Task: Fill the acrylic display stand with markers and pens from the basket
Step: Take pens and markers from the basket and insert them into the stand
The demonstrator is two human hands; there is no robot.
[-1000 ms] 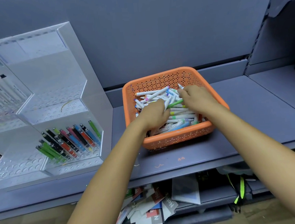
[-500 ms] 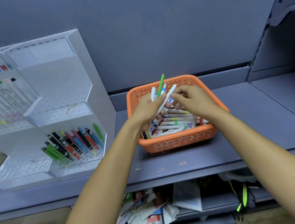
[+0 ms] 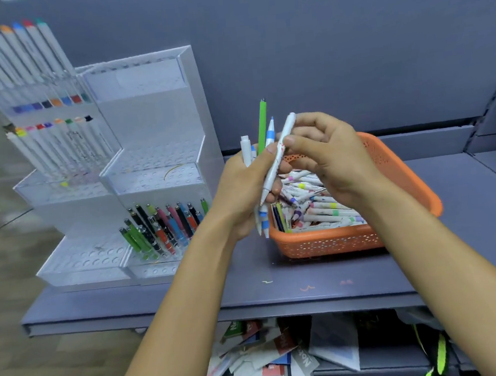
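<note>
Head view: left hand (image 3: 240,185) grips a bunch of pens (image 3: 261,133) above the orange basket (image 3: 334,240); right hand (image 3: 330,154) pinches one white pen (image 3: 279,152).

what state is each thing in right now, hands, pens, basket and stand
left hand, grips bunch of pens upright
right hand, pinches white pen near its top
white pen, tilted, leaning on the bunch
orange basket, on shelf, loose pens lying inside
acrylic display stand, partly filled, coloured pens in bottom tier
</note>
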